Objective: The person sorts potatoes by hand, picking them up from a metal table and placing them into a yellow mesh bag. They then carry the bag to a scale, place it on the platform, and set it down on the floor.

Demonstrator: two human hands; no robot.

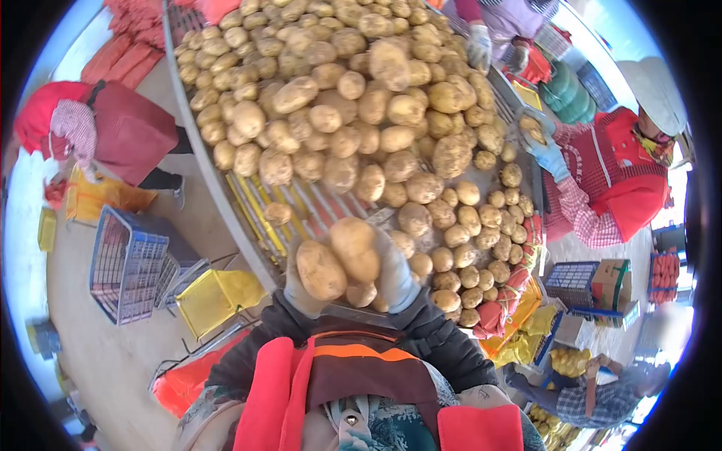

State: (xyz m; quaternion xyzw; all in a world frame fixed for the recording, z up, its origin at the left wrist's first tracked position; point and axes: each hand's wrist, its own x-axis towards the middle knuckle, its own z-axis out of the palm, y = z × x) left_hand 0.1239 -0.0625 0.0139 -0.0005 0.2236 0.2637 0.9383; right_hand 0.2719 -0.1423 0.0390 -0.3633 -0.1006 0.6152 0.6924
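Note:
My gloved left hand (299, 299) is closed around a large potato (321, 270) near the front edge of the sorting table. Beside it, my gloved right hand (398, 276) grips a second large potato (353, 246). The two potatoes lean against each other between my palms. A smaller potato (361, 294) shows just below them, close to both hands; whether it is held, I cannot tell. One loose potato (277, 213) lies on the slats beyond my left hand. A big heap of potatoes (331, 120) covers the table ahead.
A metal side rail (218, 169) borders the table on the left. Smaller potatoes (470, 255) gather at the right beside a red mesh bag (511, 304). Co-workers stand at both sides; one gloved hand (553, 154) holds a potato. A blue crate (128, 263) sits left on the floor.

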